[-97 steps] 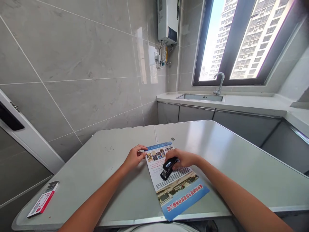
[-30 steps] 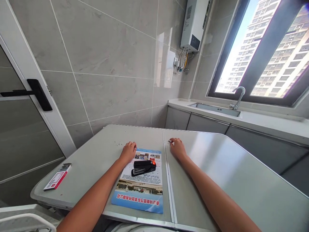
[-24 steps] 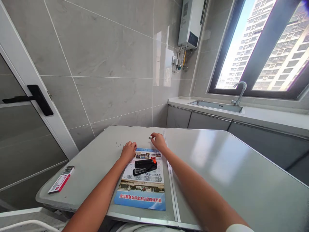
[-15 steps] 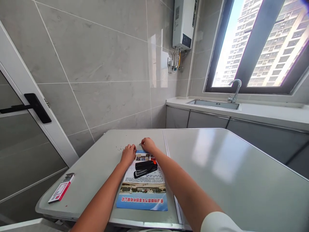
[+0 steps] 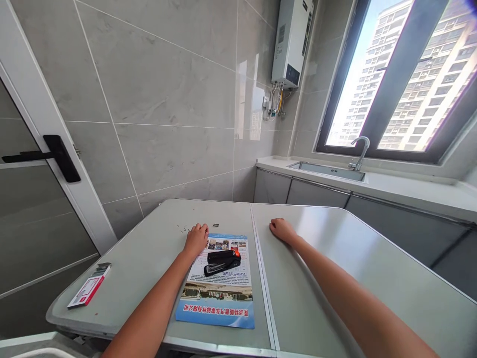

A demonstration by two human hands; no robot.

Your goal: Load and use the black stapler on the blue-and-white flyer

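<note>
My left hand point(image 5: 197, 238) rests on the table at the far left corner of a printed flyer point(image 5: 214, 312), its bent fingers a little apart. A black stapler point(image 5: 222, 262) with an orange-red patch lies on the flyer. Just beyond the flyer's far edge is a small dark strip point(image 5: 216, 225), which looks like staples. Tiny loose bits point(image 5: 182, 228), possibly staples, are scattered left of my left hand. My right hand point(image 5: 282, 230) lies on the table's right half, fingers curled in; nothing shows in them.
A red and white packet point(image 5: 89, 286) with a dark end lies near the table's left edge. The grey folding table point(image 5: 335, 278) has a seam down its middle. Beyond it stand a counter with a sink point(image 5: 328, 170) and tap, and a tiled wall. A door is at left.
My right hand has moved right, away from the flyer's far edge, and let go of the small dark strip, which now lies on the table. My left hand stays at the flyer's corner.
</note>
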